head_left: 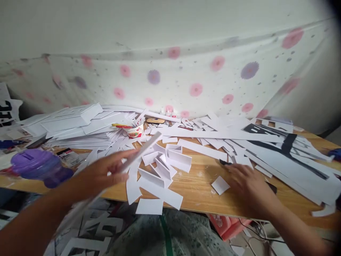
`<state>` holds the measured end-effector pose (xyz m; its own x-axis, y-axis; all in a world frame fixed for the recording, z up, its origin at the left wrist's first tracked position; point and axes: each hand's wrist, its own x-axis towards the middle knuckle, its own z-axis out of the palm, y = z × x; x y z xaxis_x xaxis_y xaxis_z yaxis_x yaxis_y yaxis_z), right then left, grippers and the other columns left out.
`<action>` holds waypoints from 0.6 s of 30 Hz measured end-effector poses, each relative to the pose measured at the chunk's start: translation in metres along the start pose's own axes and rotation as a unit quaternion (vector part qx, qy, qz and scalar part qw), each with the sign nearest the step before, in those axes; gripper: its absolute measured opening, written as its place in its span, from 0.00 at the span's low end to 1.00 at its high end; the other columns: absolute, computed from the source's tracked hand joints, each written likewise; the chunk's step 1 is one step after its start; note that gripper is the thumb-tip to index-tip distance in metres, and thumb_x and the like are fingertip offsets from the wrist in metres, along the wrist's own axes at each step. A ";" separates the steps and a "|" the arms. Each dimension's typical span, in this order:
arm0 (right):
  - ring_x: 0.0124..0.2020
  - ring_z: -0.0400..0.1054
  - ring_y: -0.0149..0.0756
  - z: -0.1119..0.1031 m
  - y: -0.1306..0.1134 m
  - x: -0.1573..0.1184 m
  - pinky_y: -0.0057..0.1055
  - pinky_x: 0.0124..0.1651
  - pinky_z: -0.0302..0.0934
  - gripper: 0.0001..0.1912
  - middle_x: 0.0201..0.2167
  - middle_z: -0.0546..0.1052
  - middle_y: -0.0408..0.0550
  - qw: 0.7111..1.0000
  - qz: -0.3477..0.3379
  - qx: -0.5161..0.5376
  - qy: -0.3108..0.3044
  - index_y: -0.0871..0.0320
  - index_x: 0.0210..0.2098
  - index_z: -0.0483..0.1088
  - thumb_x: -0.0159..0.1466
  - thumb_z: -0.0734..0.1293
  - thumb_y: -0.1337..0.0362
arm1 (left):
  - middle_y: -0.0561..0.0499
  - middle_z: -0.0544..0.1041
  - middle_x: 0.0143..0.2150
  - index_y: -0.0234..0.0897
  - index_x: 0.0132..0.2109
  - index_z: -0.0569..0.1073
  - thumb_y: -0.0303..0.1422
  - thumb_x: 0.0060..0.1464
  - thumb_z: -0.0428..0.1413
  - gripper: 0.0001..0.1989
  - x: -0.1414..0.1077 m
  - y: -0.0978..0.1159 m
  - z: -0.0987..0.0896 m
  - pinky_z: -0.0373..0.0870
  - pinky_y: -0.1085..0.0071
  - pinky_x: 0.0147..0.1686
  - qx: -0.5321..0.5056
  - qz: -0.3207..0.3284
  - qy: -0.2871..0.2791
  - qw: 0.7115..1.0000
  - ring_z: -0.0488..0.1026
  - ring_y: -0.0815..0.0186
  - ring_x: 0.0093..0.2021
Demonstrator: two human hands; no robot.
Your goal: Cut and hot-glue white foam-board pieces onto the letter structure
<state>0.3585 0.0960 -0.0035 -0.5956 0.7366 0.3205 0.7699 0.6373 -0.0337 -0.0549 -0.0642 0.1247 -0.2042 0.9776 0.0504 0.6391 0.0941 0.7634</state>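
A long white foam-board strip (145, 149) is pinched in my left hand (112, 169), tilted with its upper end above the loose pieces. It runs down past my wrist, over the table's front edge. On the right, my right hand (246, 185) rests on the table with its fingers bent down and close together. A dark object (225, 162) pokes out at its fingertips, but most of it is hidden. By that hand lies a small white square (221, 185). Between my hands sit several folded white pieces (179, 160) and flat white offcuts (161, 192).
A purple cup (39, 167) stands at the left. Stacked white sheets (69, 124) and a paper bowl (134, 131) with pens lie behind. White sheets with black shapes (287, 153) cover the right side. Below the table edge are a red box (226, 225) and cables.
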 end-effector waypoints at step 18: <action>0.51 0.66 0.35 -0.022 -0.075 0.014 0.33 0.55 0.61 0.17 0.49 0.74 0.52 0.938 -0.149 0.256 0.177 0.59 0.54 0.65 0.69 0.59 0.59 | 0.47 0.78 0.47 0.49 0.56 0.68 0.56 0.44 0.59 0.34 0.037 0.022 0.133 0.73 0.58 0.46 -0.149 -0.004 -0.081 0.986 0.74 0.51 0.46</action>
<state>0.2976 0.0541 0.0242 -0.5830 0.4452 0.6797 0.3161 0.8949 -0.3150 0.0508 -0.0012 0.0578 -0.0712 0.9966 -0.0417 0.3874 0.0662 0.9196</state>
